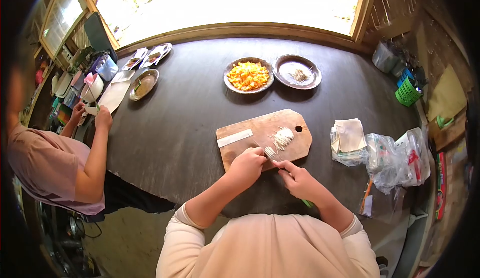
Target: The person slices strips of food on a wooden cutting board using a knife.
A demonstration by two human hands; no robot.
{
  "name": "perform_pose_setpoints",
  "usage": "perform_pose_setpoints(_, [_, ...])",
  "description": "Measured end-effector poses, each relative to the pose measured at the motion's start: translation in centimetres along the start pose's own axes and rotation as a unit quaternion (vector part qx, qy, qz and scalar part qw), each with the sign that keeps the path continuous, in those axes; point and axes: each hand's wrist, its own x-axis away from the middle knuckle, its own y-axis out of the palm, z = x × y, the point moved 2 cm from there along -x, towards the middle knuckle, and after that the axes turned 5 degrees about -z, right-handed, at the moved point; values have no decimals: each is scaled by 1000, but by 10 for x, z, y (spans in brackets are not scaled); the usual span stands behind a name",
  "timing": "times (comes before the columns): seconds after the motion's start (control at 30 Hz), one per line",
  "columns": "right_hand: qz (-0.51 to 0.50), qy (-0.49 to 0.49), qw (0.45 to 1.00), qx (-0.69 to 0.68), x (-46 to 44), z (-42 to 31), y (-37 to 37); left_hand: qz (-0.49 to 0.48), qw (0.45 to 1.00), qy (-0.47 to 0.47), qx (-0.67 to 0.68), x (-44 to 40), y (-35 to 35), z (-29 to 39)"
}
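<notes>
A wooden cutting board (240, 155) lies in front of me, tilted a little on the dark table. Thin white strips (283, 136) are heaped on its right half, and a long flat white piece (235, 138) rests near its left edge. My left hand (248, 165) is closed at the near side of the board, its fingertips holding down a small bunch of white strips (270, 152). Wrapped round a knife, my right hand (296, 179) sits just to the right. The knife's green handle (306, 203) shows below that hand; its blade is mostly hidden among the strips.
A bowl of orange cubes (247, 76) and a plate with a small pile (299, 73) stand beyond the board. Plastic bags (387, 158) lie on the right, near a green basket (408, 92). At left, a co-worker (55, 163) handles a white piece near an oval dish (143, 84).
</notes>
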Motion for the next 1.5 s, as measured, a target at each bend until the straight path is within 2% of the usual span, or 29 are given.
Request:
perform_pose_setpoints(0.1, [19, -10, 1000, 23, -1, 0, 5, -9, 1000, -20, 4, 0, -2, 2])
perform_pose_setpoints(0.17, [75, -120, 988, 59, -8, 8, 12, -16, 999, -28, 2, 0, -1, 0])
perform_pose_setpoints(0.3, [73, -132, 987, 54, -12, 9, 9, -9, 1000, -24, -11, 0, 3, -1])
perform_pose_setpoints(0.37, [-3, 13, 999, -34, -4, 2, 0, -3, 1000, -21, -17, 1, 1, 2])
perform_pose_setpoints(0.5, [-12, 31, 999, -41, 1, -2, 1, -9, 999, -22, -32, 2, -1, 3])
perform_pose_setpoints(0.6, [9, 1, 1000, 9, -5, 4, 3, -9, 999, -31, -22, 2, -2, 5])
perform_pose_setpoints(0.67, [62, -116, 990, 54, -11, 12, 11, -9, 1000, -25, -14, 2, 4, -3])
perform_pose_setpoints(0.8, [64, -126, 989, 48, -14, 10, 10, -12, 999, -21, -25, 1, 1, 0])
perform_pose_setpoints(0.87, [30, -52, 998, 32, -6, 1, 5, -3, 1000, -11, -25, 1, 5, -5])
perform_pose_setpoints(1.0, [-2, 4, 1000, 23, 0, -3, 1, -5, 999, -12, -30, 2, 0, 0])
perform_pose_setpoints(1.1, [12, -27, 999, 24, -8, 10, 8, -18, 999, -18, -38, 1, -3, 2])
perform_pose_setpoints(1.17, [94, -172, 978, 72, -18, 22, 17, -20, 1000, -12, -21, 1, 2, -5])
perform_pose_setpoints(1.3, [74, -146, 985, 55, -18, 13, 11, 7, 1000, 14, 1, 0, 8, -9])
perform_pose_setpoints(1.37, [-2, -1, 1000, -21, -9, 5, 5, -4, 1000, 15, -9, 0, 5, -7])
perform_pose_setpoints(1.5, [-12, 11, 1000, -19, -3, 7, 6, -9, 1000, 6, -6, 0, 1, -3])
